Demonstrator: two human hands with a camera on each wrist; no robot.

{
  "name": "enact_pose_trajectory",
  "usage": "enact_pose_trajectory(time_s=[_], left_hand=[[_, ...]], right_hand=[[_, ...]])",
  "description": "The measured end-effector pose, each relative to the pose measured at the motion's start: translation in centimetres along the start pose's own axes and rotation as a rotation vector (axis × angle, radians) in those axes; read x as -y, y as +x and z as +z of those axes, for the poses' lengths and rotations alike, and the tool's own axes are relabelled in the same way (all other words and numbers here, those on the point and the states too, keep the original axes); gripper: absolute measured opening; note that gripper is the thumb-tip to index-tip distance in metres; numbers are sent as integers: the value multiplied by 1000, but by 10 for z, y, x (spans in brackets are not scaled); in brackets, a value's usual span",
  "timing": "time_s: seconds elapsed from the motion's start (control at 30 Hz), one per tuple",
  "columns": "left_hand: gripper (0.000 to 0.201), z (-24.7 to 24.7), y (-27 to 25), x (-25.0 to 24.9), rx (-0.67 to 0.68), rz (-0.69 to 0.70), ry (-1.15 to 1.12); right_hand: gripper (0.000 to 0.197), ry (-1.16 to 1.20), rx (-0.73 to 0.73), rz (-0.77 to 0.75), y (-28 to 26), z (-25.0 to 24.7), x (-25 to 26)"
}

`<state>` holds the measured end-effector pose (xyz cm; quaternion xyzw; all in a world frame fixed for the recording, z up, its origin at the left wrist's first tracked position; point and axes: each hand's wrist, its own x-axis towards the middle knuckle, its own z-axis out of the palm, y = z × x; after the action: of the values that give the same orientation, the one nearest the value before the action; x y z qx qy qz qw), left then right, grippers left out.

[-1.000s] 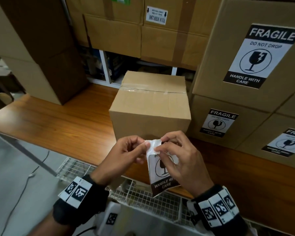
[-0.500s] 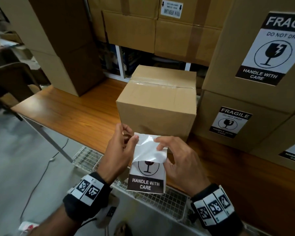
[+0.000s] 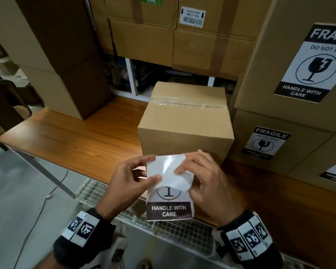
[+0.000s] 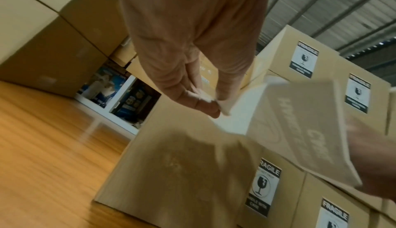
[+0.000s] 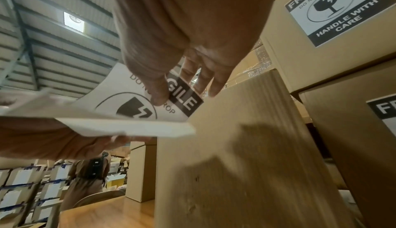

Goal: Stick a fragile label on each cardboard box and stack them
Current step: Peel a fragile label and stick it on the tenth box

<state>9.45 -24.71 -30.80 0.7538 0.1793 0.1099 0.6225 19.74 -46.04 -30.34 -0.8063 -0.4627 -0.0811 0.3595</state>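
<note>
A plain taped cardboard box (image 3: 184, 123) stands on the wooden table (image 3: 76, 142), right behind my hands; it also fills the lower part of the left wrist view (image 4: 182, 172) and the right wrist view (image 5: 246, 147). In front of it I hold a fragile label (image 3: 170, 210) on its white backing sheet (image 3: 163, 164). My left hand (image 3: 153, 167) pinches the sheet's left edge. With thumb and fingers, my right hand (image 3: 182, 166) pinches the label's top part, which is peeled away and folded down. The label (image 5: 133, 106) shows its printed face in the right wrist view.
Boxes bearing fragile labels (image 3: 279, 148) are stacked right beside the plain box. Large plain boxes (image 3: 66, 65) stand at the back left and more behind. A wire rack (image 3: 93, 189) runs along the table's near edge. A person stands far off (image 5: 90, 172).
The label's top has come further off its backing, from a lifted corner to a wide folded-down flap. Both hands have kept their hold in front of the box.
</note>
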Motion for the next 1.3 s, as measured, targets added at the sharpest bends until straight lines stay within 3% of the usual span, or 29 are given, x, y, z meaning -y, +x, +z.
enact_pose_trajectory(time_s=[0.1, 0.27, 0.43, 0.6, 0.77, 0.9, 1.03, 1.1, 1.13, 1.2, 1.3], left_hand=[[41, -33, 9, 15, -52, -14, 0], [18, -88, 30, 44, -131, -51, 121], [17, -132, 70, 72, -247, -113, 203], [23, -145, 128, 92, -302, -120, 271], [31, -141, 191, 92, -250, -51, 410], [66, -134, 237, 89, -133, -146, 445], [103, -123, 265, 79, 35, -207, 318], [113, -118, 275, 73, 149, -241, 133], [109, -115, 277, 69, 210, -234, 93], [94, -111, 278, 66, 289, -134, 245], [67, -107, 270, 69, 211, 57, 492]], right_hand=[[35, 56, 52, -8, 8, 7, 7], [57, 116, 39, -20, 20, 26, 19], [43, 127, -13, -46, 29, 49, 30], [44, 76, -64, 29, 30, 52, 37], [44, 113, -127, 200, 23, 45, 45], [44, 155, -143, 315, 13, 49, 52], [41, 139, -142, 398, 2, 53, 61], [40, 125, -139, 422, -1, 55, 66], [40, 118, -139, 432, -3, 56, 68], [39, 100, -140, 451, -4, 56, 70], [34, 86, -131, 474, -7, 56, 69]])
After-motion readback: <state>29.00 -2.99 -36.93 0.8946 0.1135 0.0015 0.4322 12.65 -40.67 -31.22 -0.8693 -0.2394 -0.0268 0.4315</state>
